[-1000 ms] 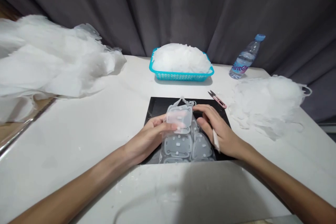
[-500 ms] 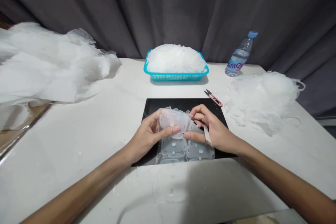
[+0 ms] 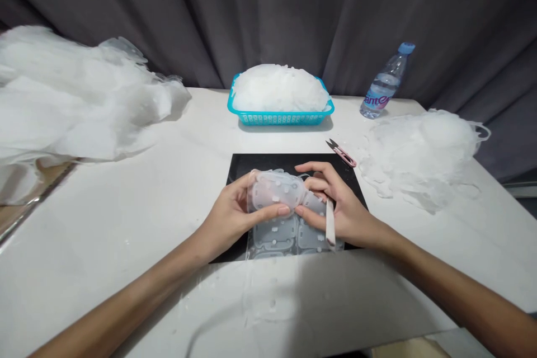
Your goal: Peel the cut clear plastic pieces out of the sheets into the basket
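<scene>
Translucent sheet (image 3: 274, 197) lies at frame centre over black mat (image 3: 255, 161); left hand (image 3: 231, 211) pinches its upper part between thumb and fingers. Right hand (image 3: 344, 210) sets thumb to the sheet's edge, curled fingers holding a white stick (image 3: 330, 226). Blue basket (image 3: 281, 118), heaped white, stands upper centre; bottle (image 3: 381, 90), upper right; pink snips (image 3: 344, 156), right of centre; white pile (image 3: 75, 103), upper left.

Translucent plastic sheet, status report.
Left hand pinching translucent plastic sheet. Right hand touching it, holding slim white stick. Sheet partly over black rectangular mat. Pink-handled snips beyond, untouched.
</scene>
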Tool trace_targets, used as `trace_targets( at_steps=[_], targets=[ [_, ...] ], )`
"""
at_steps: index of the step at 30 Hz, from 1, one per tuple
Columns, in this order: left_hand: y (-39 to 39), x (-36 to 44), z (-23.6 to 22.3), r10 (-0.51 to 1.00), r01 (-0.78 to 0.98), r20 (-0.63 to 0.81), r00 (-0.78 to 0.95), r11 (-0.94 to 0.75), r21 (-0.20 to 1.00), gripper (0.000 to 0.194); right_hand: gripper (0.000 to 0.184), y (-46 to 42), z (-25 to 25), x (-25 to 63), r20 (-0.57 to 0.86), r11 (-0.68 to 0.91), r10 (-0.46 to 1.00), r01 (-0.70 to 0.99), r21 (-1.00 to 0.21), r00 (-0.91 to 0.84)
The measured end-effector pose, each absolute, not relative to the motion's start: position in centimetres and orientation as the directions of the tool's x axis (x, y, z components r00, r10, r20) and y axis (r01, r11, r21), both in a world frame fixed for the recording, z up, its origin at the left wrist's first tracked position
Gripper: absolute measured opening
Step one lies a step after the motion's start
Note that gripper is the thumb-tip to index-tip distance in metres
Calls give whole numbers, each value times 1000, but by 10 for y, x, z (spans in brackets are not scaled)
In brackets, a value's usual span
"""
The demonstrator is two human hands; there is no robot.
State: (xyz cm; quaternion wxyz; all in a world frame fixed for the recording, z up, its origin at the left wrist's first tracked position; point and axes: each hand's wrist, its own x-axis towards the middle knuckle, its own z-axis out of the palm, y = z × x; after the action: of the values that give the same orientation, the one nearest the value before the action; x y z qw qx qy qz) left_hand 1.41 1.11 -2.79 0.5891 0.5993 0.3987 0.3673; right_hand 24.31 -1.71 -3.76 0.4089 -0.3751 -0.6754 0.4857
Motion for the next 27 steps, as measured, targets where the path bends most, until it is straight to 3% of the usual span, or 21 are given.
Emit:
trace_targets(
  at_steps=[8,13,16,22,27],
  targets=[
    [8,13,-21,914,113,-82,397,40,993,28,46,-17,-45,244,293,448,857,332,-830,-423],
    [10,15,-19,890,58,-163,425,153,987,29,55,-15,-37,248,241,439,854,390,-809,-462],
    [10,15,-20,884,60,-194,425,186,981,30,63,-14,-34,248,187,375,861,342,-862,-472],
    [8,18,-21,896,61,-198,398,190,980,38,53,-16,-31,243,132,238,876,176,-955,-465],
    [5,20,-18,912,16,-182,368,189,982,36,59,-18,-28,242,86,160,869,112,-981,-487]
  ],
)
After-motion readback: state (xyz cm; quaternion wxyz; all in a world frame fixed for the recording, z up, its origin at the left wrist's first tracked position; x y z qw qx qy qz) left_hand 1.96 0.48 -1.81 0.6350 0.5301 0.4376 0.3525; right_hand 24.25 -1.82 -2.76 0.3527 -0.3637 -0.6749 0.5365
